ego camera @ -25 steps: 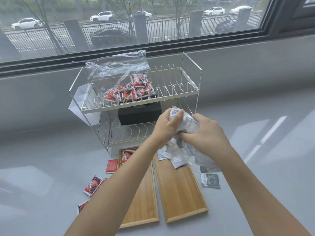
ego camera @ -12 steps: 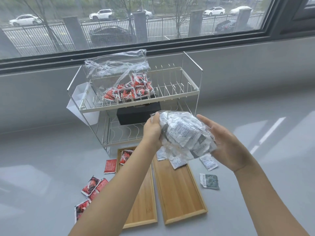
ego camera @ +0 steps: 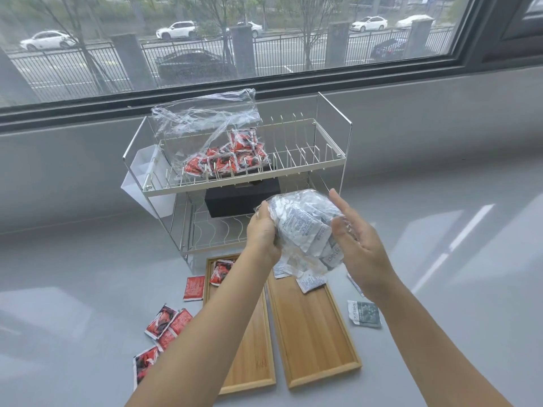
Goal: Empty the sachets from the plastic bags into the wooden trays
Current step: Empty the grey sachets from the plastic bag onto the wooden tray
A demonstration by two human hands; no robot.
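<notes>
- Sachets' home for now: wire rack [ego camera: 323, 168] at the back of the table [ego camera: 455, 274], biggest thing here; its top shelf carries a clear bag of red sachets [ego camera: 217, 142], opened up but w/ most of its load inside.
- Wooden trays: left tray [ego camera: 252, 356] and right tray [ego camera: 314, 327] lie side by side on the table in front of the rack. Left one has a red sachet at its far end; right one has a couple of white sachets [ego camera: 311, 282] at its far end, rest bare.
- Bag of white sachets [ego camera: 305, 227] is up in the air over the far end of the right tray, between both hands.
- Left hand [ego camera: 264, 233]: fingers closed on the bag's left side, gripping the plastic.
- Right hand [ego camera: 357, 239]: fingers spread open, palm against the bag's right side, more a prop than a grip.
- Strays: red sachets [ego camera: 167, 321] on the table left of the trays, one grey sachet [ego camera: 363, 313] just right of the right tray.
- Risk, my guess: bag sits near the tray's far edge w/ only one firm grip, so a quick tip or shake could spill more sachets onto the table or into the wrong tray.
</notes>
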